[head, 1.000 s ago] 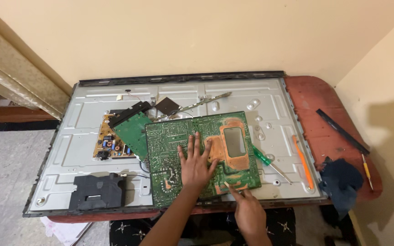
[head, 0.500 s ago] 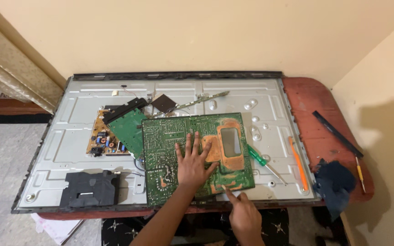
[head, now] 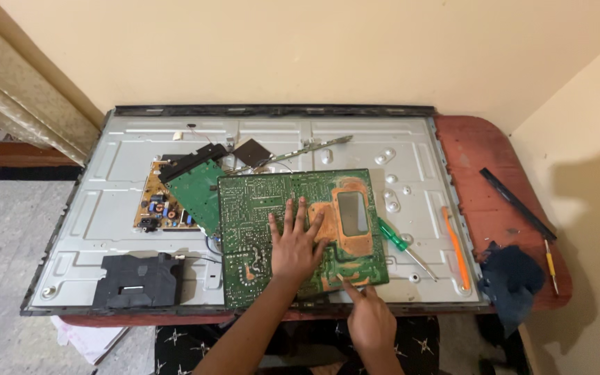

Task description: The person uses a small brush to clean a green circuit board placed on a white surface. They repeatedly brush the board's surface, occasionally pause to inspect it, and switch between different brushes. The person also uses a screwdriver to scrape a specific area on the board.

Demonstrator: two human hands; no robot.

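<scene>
Two bare hands work on a large green printed circuit board (head: 293, 208) lying solder side up on the grey metal back panel of a flat television (head: 105, 222), which rests on a reddish wooden surface (head: 480, 160). At far left sit a black plastic module (head: 137, 280) and a small tan power board (head: 161, 201). The left hand (head: 296, 243) lies flat on the big board, fingers spread apart, pinning it. The right hand (head: 369, 319), nearer the board's near right corner, touches that edge with one extended finger; its grip holds nothing. The board's long axis runs left to right. Further right lie a green-handled screwdriver (head: 392, 235), an orange pry tool (head: 455, 246) and a dark blue cloth (head: 512, 278).
</scene>
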